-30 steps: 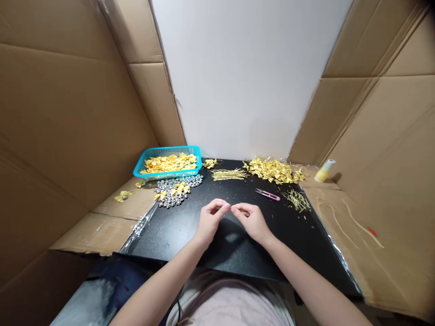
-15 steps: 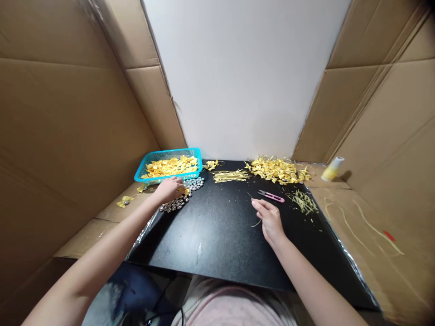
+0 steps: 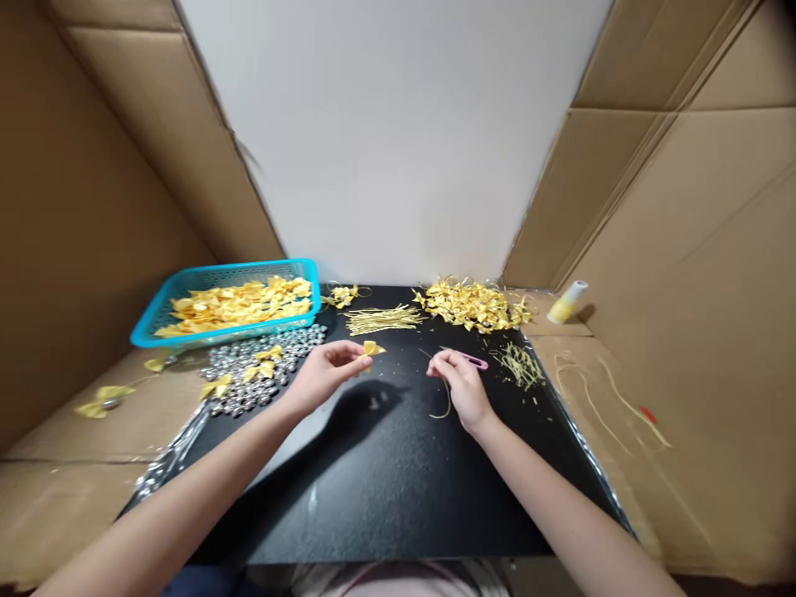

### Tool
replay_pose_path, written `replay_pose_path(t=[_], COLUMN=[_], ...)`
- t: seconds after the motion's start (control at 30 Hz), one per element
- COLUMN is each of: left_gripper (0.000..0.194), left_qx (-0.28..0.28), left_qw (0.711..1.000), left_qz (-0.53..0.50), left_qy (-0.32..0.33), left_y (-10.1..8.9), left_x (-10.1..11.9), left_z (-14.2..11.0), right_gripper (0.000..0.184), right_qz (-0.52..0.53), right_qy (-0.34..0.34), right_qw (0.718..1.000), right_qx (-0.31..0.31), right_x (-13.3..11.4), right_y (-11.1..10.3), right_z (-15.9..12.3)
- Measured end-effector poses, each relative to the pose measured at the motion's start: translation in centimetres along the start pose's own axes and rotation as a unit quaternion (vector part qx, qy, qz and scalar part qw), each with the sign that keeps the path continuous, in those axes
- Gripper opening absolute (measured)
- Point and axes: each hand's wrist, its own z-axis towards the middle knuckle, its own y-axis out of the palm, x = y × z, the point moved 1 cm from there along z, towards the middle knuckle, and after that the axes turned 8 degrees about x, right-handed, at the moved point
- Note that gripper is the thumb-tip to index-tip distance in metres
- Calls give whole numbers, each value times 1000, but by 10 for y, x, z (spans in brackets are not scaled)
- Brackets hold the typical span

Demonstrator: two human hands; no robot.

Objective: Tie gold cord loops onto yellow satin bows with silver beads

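Observation:
Between thumb and fingers, my left hand point(image 3: 329, 371) pinches a small yellow ribbon bow point(image 3: 373, 348) above the black table point(image 3: 373, 497). My right hand point(image 3: 458, 385) is closed on a thin needle point(image 3: 425, 354) whose tip points up and left toward the bow. A yellow thread point(image 3: 446, 406) hangs in a curve below the right fingers. The needle and the bow are apart. Pink thread snips point(image 3: 476, 361) lie just behind my right hand, partly hidden by it.
At left, a turquoise basket point(image 3: 227, 338) holds yellow bows, with silvery beads point(image 3: 240, 402) before it. Cut threads point(image 3: 382, 320) lie at the middle back, finished-looking bows point(image 3: 469, 305) right of them, thread scraps point(image 3: 521, 366) and a thread spool point(image 3: 567, 302) farther right. Cardboard walls point(image 3: 696, 274) flank the table.
My left hand has come away from the beads toward the middle, holding a yellow bow. My right hand still holds the needle, now closer to the left. The view has shifted.

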Motion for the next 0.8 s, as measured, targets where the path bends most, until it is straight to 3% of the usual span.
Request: replay_pose_path(t=[0.1,0.23,0.5,0.63,0.8], left_gripper=[32,33,29,25,26], left_qx=[-42,-80,-88,-98,-99], left_qw=[997,989,990,985,982], left_qz=[-57,-104,-77,-83,-95], left_qy=[-35,-60,-84,-117,-130], left_y=[35,55,60,62,63], left_x=[-2,-9,-17,-14,-11], left_z=[-3,-6,-19,-22,-21], right_gripper=[16,12,2,2,7], right_qz=[3,-1,-27,-32,19], right_qy=[22,25,6,35,119], right_qw=[1000,1000,1000,999,989], right_qx=[16,17,-6,15,80], right_x=[12,25,27,27,27], right_y=[-3,-2,4,7,10], right_z=[7,-2,-13,-12,-14])
